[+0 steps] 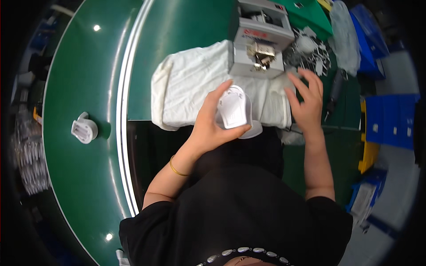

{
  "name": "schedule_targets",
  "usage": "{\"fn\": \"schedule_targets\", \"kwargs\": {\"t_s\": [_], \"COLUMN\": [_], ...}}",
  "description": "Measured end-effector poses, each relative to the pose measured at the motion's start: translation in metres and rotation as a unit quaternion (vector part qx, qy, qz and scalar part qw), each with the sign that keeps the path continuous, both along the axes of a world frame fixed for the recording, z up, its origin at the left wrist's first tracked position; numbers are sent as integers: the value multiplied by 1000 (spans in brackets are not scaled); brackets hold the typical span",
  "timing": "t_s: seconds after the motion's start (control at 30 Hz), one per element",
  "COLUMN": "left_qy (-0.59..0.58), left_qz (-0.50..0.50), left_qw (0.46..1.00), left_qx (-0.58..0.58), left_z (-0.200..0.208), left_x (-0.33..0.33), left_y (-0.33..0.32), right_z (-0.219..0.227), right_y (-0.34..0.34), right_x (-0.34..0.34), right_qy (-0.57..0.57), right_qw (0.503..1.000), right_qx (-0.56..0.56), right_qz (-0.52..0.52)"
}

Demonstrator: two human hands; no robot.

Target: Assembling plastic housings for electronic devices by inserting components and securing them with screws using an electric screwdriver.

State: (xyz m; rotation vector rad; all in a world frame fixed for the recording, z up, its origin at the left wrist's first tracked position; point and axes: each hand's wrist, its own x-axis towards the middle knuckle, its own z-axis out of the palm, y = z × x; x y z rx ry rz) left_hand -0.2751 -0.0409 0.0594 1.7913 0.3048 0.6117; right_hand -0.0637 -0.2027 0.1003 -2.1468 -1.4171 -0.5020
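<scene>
My left hand (212, 116) is closed around a white plastic housing (234, 108), held up over the near edge of the cloth with its hollow side showing. A rounded white part of it shows below the thumb. My right hand (307, 99) is raised to the right of it, fingers apart and slightly curled, with nothing in them. A white cloth (191, 84) lies spread on the green bench beneath both hands. Beyond them stands a grey machine (262, 40) with a metal feeder piece (262, 55) on its front.
An electric screwdriver (336, 91) lies right of my right hand. Small white parts (313, 55) are heaped beside the machine, near a green bin (310, 17). Another white housing (84, 129) sits on the green belt (84, 177) at left. Blue bins (392, 119) stand at right.
</scene>
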Motion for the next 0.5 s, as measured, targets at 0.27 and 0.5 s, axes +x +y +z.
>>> {"fn": "schedule_targets", "kwargs": {"t_s": [0.27, 0.5], "left_qy": [-169, 1], "left_qz": [5, 34], "left_qw": [901, 994], "left_qx": [-399, -100], "left_z": [13, 33], "left_x": [-5, -39], "left_y": [-4, 31], "right_z": [-17, -11], "right_y": [19, 36], "right_x": [-88, -97], "right_qy": [700, 700], "right_qw": [629, 665], "right_qx": [105, 54], "right_qz": [321, 255]}}
